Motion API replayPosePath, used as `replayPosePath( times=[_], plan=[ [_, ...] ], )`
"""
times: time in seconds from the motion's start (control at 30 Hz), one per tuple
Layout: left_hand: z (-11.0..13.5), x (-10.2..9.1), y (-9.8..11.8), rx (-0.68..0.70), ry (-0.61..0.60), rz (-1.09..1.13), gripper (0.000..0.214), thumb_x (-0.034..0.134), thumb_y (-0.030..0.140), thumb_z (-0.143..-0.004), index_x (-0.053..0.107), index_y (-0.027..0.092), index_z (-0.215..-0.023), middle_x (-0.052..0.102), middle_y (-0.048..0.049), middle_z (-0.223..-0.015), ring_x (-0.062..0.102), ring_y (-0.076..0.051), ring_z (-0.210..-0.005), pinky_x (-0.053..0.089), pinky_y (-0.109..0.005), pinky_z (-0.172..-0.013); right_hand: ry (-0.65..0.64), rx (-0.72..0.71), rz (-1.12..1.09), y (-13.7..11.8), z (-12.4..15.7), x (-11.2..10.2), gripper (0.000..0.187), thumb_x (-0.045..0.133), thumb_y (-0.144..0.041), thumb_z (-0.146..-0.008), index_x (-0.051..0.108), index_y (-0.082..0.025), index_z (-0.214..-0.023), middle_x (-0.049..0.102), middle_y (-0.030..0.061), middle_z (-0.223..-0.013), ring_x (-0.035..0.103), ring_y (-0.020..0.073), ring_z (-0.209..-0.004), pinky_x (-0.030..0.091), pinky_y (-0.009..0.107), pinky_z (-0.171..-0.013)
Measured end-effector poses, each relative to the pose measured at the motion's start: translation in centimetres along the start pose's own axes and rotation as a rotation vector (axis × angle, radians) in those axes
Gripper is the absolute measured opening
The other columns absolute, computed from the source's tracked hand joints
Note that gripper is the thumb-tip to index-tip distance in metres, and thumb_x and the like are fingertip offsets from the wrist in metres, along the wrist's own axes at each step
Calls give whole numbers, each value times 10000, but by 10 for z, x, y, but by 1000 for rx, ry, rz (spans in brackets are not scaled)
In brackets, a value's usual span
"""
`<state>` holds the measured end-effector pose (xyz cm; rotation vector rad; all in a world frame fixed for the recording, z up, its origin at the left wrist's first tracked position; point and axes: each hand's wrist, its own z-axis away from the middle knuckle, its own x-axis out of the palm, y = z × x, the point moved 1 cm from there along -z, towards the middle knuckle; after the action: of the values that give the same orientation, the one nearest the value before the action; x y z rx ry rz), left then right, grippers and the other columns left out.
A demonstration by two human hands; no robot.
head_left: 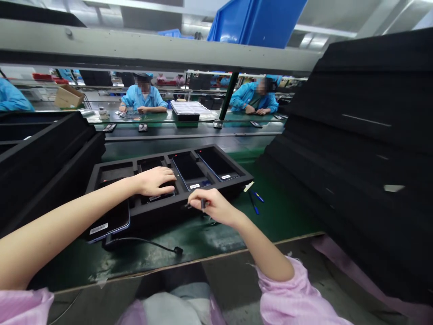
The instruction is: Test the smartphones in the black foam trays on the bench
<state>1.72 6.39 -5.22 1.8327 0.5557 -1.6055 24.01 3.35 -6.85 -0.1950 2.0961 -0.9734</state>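
My left hand (156, 181) lies with fingers outstretched over a tablet (152, 164) in the second compartment of a black foam tray (142, 208), covering much of it. My right hand (216, 206) is closed at the tray's front edge, with a small black stick-like thing (203, 204) between its fingers; its kind is unclear. Two dark-screened tablets (189, 169) (218, 164) with white labels lie in the right compartments. Under my left forearm, another tablet (110, 219) rests tilted over the tray's left front edge. A black cable (149, 241) runs from its lower edge.
Stacked black foam trays rise at left (54, 158) and right (358, 149). Blue pens (259, 197) lie on the green table (284, 212). Beyond runs a conveyor (176, 131) carrying small devices. Two people in blue (145, 97) (252, 97) work opposite. A blue bin (250, 22) stands overhead.
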Motion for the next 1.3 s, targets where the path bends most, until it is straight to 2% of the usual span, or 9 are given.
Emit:
replayPosePath(
  times=[0.1, 0.2, 0.43, 0.53, 0.63, 0.7, 0.97, 1.3],
  plan=[
    [-2, 5, -3, 0, 2, -5, 463, 284, 508, -877, 577, 149, -873, 550, -127, -958, 496, -236, -892, 373, -380, -869, -41, -97, 87, 4, 2, 6, 254, 545, -337, -864, 648, -144, -734, 619, 3, -618, 529, 87, -563, 400, 198, -566],
    [-2, 5, -2, -6, -11, 26, 489, 227, 530, -885, 526, 177, -727, 517, -78, -816, 468, -196, -772, 377, -336, -770, -5, -242, 162, 7, 3, 10, 286, 524, -360, -879, 665, -139, -764, 633, 22, -647, 541, 88, -570, 392, 189, -545],
    [-15, -6, -4, -55, -31, 94, 534, 144, 551, -873, 333, 196, -522, 453, -30, -564, 403, -163, -626, 330, -338, -726, 103, -385, 229, 8, 6, 9, 341, 471, -391, -906, 677, -139, -806, 593, 6, -612, 505, 69, -520, 364, 175, -492],
    [-23, -11, 0, -122, -42, 145, 559, 74, 555, -866, 308, 197, -505, 422, -24, -546, 399, -146, -571, 334, -307, -640, 95, -417, 250, 7, 7, 9, 343, 454, -390, -915, 679, -145, -831, 600, 6, -615, 513, 68, -529, 372, 174, -500],
    [-27, -8, 11, -143, -136, 199, 554, 165, 571, -858, 290, 188, -479, 384, -3, -503, 361, -115, -490, 289, -277, -536, 75, -442, 281, 4, 9, 11, 348, 444, -391, -921, 680, -147, -841, 594, 0, -599, 512, 66, -524, 368, 175, -495],
    [-28, -3, 19, -152, -157, 209, 530, 225, 542, -855, 262, 181, -468, 361, 4, -486, 335, -105, -471, 266, -274, -525, 86, -473, 311, 1, 9, 14, 349, 442, -386, -924, 684, -150, -835, 583, -8, -579, 505, 63, -511, 347, 180, -475],
    [-22, 5, 27, -168, -65, 233, 460, 275, 431, -858, 247, 177, -475, 379, -4, -514, 362, -111, -533, 284, -273, -576, 130, -530, 469, 2, -2, 32, 354, 407, -363, -944, 694, -177, -854, 585, -23, -575, 518, 61, -521, 345, 189, -488],
    [-21, 8, 29, -153, -18, 255, 446, 280, 413, -860, 256, 175, -483, 384, -5, -510, 358, -109, -539, 275, -273, -573, 169, -572, 466, 1, -4, 33, 349, 416, -359, -941, 693, -172, -842, 592, -18, -574, 516, 60, -508, 371, 179, -499]
  ],
)
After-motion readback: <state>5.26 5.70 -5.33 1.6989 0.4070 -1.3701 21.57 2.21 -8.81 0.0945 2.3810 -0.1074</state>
